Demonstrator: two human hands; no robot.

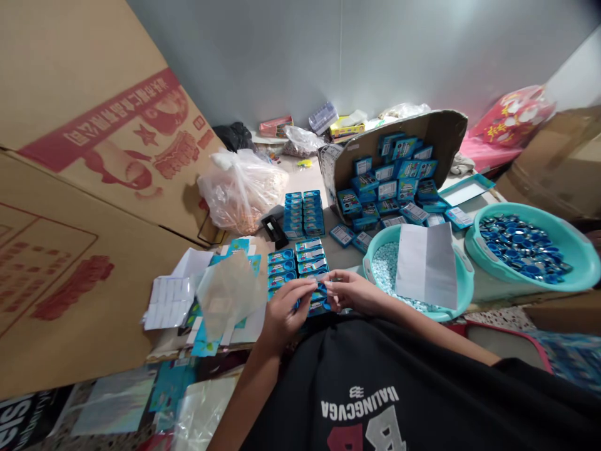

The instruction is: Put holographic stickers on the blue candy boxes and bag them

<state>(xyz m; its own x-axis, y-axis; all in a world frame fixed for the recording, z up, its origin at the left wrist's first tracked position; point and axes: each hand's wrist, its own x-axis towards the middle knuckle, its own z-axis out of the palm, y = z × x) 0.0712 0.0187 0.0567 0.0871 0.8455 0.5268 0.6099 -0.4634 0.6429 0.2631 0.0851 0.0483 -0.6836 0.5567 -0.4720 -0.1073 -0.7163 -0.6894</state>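
Observation:
My left hand and my right hand meet close to my body, fingertips pinched together. Between them is a small pale strip, too small to make out fully; both hands seem to grip its ends. Under and beyond the fingers lie two columns of small blue boxes, several with round blue lids showing and some with pale strips across them. Farther back, more blue boxes stand in two tight rows. My hands partly cover the nearest boxes.
At right are a turquoise basin of pale blue pellets with folded paper on top, and another basin of shiny blue discs. A cardboard box spills blue packs. Left are sheets, a plastic bag and big cartons.

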